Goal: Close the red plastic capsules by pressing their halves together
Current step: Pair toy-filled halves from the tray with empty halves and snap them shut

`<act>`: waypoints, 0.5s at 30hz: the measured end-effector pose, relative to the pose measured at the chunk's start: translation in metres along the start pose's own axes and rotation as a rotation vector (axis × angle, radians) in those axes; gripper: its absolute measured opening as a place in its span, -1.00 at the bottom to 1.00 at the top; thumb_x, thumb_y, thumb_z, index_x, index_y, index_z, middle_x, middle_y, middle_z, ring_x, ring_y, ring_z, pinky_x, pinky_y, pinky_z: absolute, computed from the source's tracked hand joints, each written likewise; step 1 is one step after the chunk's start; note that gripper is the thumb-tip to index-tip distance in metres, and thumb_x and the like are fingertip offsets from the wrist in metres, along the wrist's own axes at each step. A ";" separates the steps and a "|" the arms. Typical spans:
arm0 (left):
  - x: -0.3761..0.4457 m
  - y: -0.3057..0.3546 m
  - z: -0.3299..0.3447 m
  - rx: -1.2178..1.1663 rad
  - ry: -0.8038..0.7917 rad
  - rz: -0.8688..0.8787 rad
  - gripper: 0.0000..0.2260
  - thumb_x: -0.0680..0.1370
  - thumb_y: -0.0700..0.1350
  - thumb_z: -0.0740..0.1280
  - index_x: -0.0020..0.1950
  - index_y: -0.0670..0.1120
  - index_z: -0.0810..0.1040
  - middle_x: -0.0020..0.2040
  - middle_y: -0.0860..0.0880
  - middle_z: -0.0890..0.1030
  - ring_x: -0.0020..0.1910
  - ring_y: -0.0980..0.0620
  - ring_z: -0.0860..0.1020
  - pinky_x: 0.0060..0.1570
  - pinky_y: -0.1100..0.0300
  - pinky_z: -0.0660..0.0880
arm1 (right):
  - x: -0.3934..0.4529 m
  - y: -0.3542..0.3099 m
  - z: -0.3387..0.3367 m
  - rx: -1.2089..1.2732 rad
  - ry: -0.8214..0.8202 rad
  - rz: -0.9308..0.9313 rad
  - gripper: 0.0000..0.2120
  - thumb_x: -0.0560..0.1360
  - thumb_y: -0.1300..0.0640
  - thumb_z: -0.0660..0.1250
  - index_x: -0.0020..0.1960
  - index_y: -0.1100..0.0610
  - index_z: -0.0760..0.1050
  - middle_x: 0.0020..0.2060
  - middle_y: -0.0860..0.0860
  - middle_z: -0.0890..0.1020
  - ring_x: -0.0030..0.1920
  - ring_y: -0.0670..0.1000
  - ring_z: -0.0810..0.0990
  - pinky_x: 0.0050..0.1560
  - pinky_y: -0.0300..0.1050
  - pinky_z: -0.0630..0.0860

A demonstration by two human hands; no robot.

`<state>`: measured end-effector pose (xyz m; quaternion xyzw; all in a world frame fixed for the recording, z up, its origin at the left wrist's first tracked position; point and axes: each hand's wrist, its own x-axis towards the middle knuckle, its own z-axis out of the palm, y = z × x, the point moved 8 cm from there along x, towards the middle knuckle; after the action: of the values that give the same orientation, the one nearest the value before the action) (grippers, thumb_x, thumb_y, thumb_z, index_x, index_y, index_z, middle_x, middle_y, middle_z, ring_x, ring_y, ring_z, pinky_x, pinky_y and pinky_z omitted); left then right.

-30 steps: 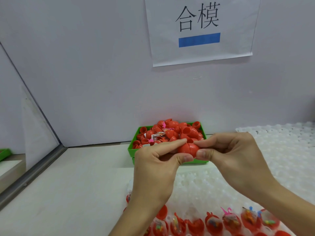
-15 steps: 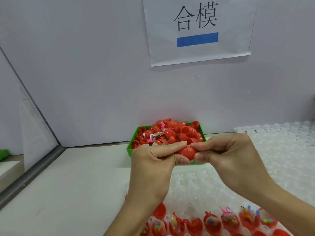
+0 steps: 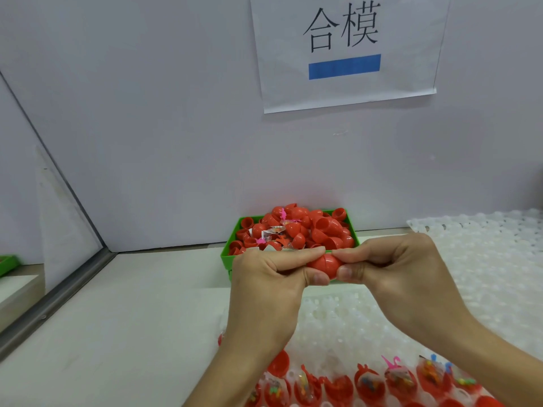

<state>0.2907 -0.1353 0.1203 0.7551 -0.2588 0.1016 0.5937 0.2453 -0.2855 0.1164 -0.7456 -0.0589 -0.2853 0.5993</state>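
Closer now, left hand (image 3: 266, 284) and right hand (image 3: 392, 273) pinch the capsule (image 3: 324, 264) (seam visible).

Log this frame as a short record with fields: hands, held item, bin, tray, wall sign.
left hand: left hand pinches the red capsule with thumb and fingers
right hand: right hand pinches the same capsule from the other side
held item: capsule halves together, seam line visible
bin: green bin behind the hands, heaped with red capsule parts
tray: white bubble tray; open filled capsules in a row along its near edge
wall sign: paper sign, two characters, blue bar
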 end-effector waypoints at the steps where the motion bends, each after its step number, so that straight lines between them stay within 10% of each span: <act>1: 0.000 0.000 0.000 0.011 0.000 0.002 -0.64 0.36 -0.42 0.51 -0.19 0.08 0.72 -0.23 0.16 0.72 -0.15 0.25 0.68 -0.06 0.45 0.55 | 0.000 0.001 0.000 -0.005 -0.002 0.004 -0.66 0.30 0.46 0.50 -0.25 0.00 0.71 -0.31 -0.09 0.73 -0.24 -0.12 0.72 -0.19 -0.39 0.59; 10: -0.005 -0.006 0.005 0.096 -0.042 -0.013 -0.70 0.44 -0.42 0.44 -0.10 -0.01 0.74 -0.28 0.15 0.71 -0.27 0.25 0.68 -0.30 0.43 0.55 | 0.000 0.012 0.003 -0.026 -0.031 0.050 -0.54 0.33 0.55 0.45 -0.26 -0.03 0.72 -0.32 -0.05 0.73 -0.25 -0.09 0.73 -0.21 -0.34 0.61; 15: -0.001 -0.003 0.003 0.085 -0.030 0.015 -0.68 0.37 -0.34 0.54 -0.14 0.10 0.71 -0.21 0.26 0.70 -0.17 0.34 0.65 -0.12 0.53 0.49 | 0.002 0.015 0.002 -0.019 -0.035 0.068 -0.62 0.33 0.51 0.47 -0.26 0.01 0.72 -0.30 -0.06 0.74 -0.22 -0.08 0.73 -0.14 -0.31 0.62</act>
<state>0.2907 -0.1371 0.1162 0.7790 -0.2689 0.1054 0.5565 0.2539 -0.2882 0.1042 -0.7578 -0.0411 -0.2525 0.6003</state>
